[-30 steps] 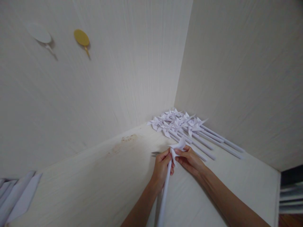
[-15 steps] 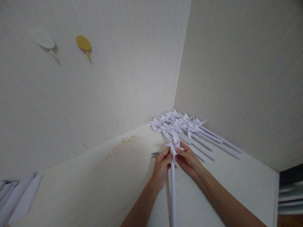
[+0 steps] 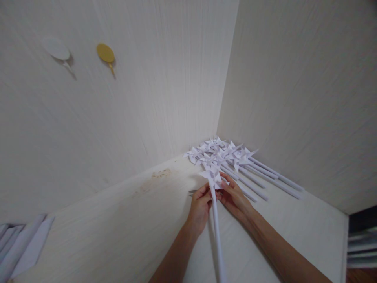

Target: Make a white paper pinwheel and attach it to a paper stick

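Observation:
A white paper pinwheel point(image 3: 216, 220) on a long rolled-paper stick is between my two hands, its bladed head away from me and the stick running back toward me. My left hand point(image 3: 200, 208) is closed around the stick just below the head. My right hand point(image 3: 234, 198) pinches a blade at the head's right side; some of its fingers are hidden behind the paper. Grey pointed metal tips, perhaps of scissors point(image 3: 192, 193), stick out on the table beside my left hand. Beyond my hands lies a heap of similar pinwheels point(image 3: 218, 153).
The pinwheel sticks fan out to the right along the wall point(image 3: 288, 78). A yellow hook point(image 3: 105, 53) and a white hook point(image 3: 57, 48) are on the left wall. Folded white paper point(image 3: 28, 247) lies at the left table edge. Brownish marks point(image 3: 161, 173) spot the table.
The pinwheel's head has tilted and turned to the left, showing its blades more fully. My right fingers have shifted to a right-hand blade; my left hand stays around the stick.

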Demonstrator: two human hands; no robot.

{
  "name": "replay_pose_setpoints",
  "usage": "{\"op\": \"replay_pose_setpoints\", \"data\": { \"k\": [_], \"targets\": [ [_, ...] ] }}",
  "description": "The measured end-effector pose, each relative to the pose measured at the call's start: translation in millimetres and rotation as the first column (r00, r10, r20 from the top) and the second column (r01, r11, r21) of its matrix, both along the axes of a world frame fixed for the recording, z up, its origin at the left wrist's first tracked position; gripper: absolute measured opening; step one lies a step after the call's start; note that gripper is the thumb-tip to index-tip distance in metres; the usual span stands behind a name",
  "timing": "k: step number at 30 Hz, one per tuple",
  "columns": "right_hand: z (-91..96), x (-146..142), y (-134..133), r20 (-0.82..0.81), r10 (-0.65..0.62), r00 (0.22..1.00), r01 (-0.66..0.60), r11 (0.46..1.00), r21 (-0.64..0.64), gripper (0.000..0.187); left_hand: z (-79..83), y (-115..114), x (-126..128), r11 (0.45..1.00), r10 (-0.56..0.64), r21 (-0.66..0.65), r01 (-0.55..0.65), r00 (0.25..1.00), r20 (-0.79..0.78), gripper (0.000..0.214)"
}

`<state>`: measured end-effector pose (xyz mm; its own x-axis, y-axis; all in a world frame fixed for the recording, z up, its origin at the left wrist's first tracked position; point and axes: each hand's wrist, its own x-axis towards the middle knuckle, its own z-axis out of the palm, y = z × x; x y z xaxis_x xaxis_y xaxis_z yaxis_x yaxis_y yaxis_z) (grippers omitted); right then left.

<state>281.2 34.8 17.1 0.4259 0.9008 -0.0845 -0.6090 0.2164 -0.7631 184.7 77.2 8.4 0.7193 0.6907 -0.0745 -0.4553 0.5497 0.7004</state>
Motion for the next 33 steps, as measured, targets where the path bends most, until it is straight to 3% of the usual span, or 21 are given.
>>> {"op": "replay_pose_setpoints", "data": {
  "k": [5, 8, 10, 12, 15, 18, 24, 28, 33],
  "targets": [
    [-3.0, 1, 2, 0.018, -0.038, 0.999, 0.039, 0.999, -0.032, 0.049, 6.1, 2, -2, 0.997, 0.055, -0.055, -0.055, 0.998, -0.011, 0.015],
    [-4.1, -4, -2, 0.200, -0.173, 0.964, 0.194, 0.977, -0.089, 0.037, 7.4, 4, -3, 0.984, 0.140, -0.111, -0.141, 0.990, -0.016, 0.012],
    [-3.5, -10, -10, 0.449, -0.219, 0.866, 0.301, 0.946, -0.119, 0.027, 7.4, 6, -3, 0.972, 0.185, -0.143, -0.186, 0.983, -0.014, 0.011],
    [-1.9, -18, -21, 0.664, -0.086, 0.743, 0.244, 0.958, -0.150, 0.026, 7.9, 7, -4, 0.965, 0.209, -0.156, -0.209, 0.978, -0.018, 0.011],
    [0.9, -29, -36, 0.842, 0.113, 0.528, 0.190, 0.950, -0.247, 0.025, 9.5, 6, -4, 0.962, 0.221, -0.156, -0.222, 0.975, -0.025, 0.010],
    [2.6, -37, -42, 0.902, 0.178, 0.393, 0.228, 0.932, -0.283, 0.021, 9.7, 5, -4, 0.963, 0.227, -0.147, -0.227, 0.974, -0.014, 0.010],
    [8.5, -29, -45, 0.938, 0.168, 0.302, 0.271, 0.928, -0.254, 0.018, 4.0, 5, -3, 0.978, 0.182, -0.101, -0.180, 0.983, 0.004, 0.015],
    [15.9, -3, -58, 0.968, 0.176, 0.177, 0.340, 0.912, -0.228, 0.016, -0.5, 5, -3, 0.987, 0.152, -0.037, -0.154, 0.987, -0.045, 0.025],
    [21.9, 41, -75, 0.969, 0.241, -0.060, 0.414, 0.889, -0.195, 0.012, -9.3, 2, -3, 0.968, 0.228, 0.155, -0.195, 0.946, -0.229, 0.020]
  ]
}}
